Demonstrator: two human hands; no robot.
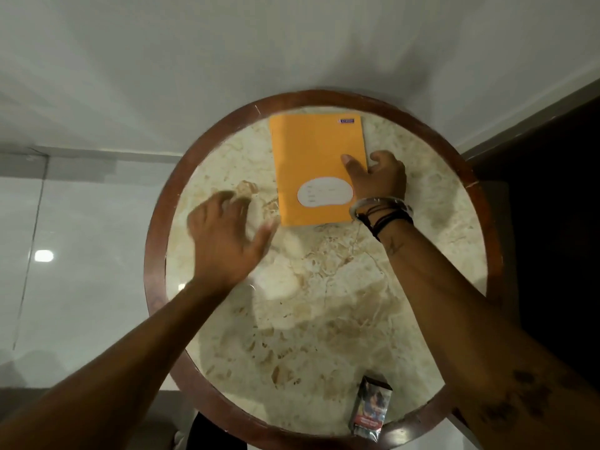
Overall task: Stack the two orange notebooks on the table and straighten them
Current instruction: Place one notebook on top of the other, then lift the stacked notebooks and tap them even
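An orange notebook with a white oval label lies flat on the far part of the round marble table. Only one orange cover shows; whether a second notebook lies under it I cannot tell. My right hand grips its right edge, thumb pressed on the cover and fingers curled around the side. My left hand hovers over the table just left of the notebook's near corner, blurred, fingers spread, holding nothing.
A small printed packet in clear wrap stands near the table's front right edge. The table has a dark wooden rim. White tiled floor lies to the left, and a dark area to the right.
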